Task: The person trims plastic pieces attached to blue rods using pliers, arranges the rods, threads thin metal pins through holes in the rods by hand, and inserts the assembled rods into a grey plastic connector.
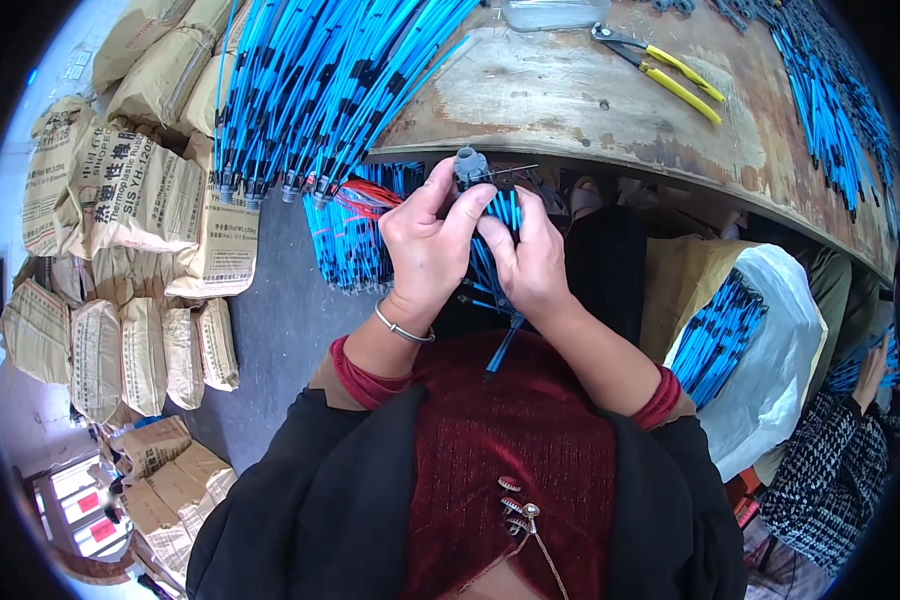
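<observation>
In my left hand (432, 235) I pinch a grey plastic hub (469, 163) with a round hollow neck, just off the table's front edge. My right hand (533, 255) is closed around a bunch of thin blue rods (504, 208), right beside the hub. The rods' lower ends hang below my hands toward my lap. A thin wire sticks out to the right of the hub. Between my fingers, the joint of rods and hub is partly hidden.
Blue rods with black pieces (345, 75) overhang the wooden table (530, 100) at left. Yellow-handled pliers (670, 75) and a clear plastic tray (555, 13) lie on it. A white sack (770, 370) of rods stands right, near another person's sleeve (830, 480). Paper sacks (120, 190) are stacked left.
</observation>
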Available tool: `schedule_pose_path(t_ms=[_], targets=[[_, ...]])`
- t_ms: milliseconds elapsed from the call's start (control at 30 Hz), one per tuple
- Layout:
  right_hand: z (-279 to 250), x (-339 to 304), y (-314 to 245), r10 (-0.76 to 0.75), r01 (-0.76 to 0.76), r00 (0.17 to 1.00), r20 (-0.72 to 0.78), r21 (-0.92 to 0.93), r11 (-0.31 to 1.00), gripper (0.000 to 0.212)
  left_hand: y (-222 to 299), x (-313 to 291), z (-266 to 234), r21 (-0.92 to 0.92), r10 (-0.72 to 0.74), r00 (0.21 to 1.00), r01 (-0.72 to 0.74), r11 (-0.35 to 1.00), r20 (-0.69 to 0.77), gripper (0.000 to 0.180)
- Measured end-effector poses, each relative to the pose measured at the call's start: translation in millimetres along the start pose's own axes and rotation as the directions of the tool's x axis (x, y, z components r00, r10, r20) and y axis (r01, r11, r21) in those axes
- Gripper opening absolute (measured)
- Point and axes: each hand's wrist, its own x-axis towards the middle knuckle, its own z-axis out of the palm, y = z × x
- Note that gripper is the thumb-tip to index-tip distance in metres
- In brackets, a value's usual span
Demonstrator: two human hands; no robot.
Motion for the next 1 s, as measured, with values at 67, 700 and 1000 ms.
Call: schedule_pose_path(t_ms=[67, 700, 1000], targets=[[3.5, -3.3, 8.9, -0.189, 0.182, 0.979, -0.082, -0.091, 0.979, 0.018, -0.9, -1.6, -3.3, 0.008, -0.008, 1.000, 0.008, 1.000, -0.002, 0.029], [-10.3, 18.2, -2.0, -0.130, 0.189, 0.917, 0.376, -0.122, 0.974, 0.016, -10.4, -6.7, -38.4, -0.008, 0.048, 0.997, -0.047, 0.999, 0.056, 0.037], [-13.0, 21.6, 0.3, -0.096, 0.183, 0.881, 0.463, -0.146, 0.972, 0.018, -10.1, 7.7, -54.9, -0.184, 0.101, 0.946, -0.045, 0.982, 0.309, 0.036]])
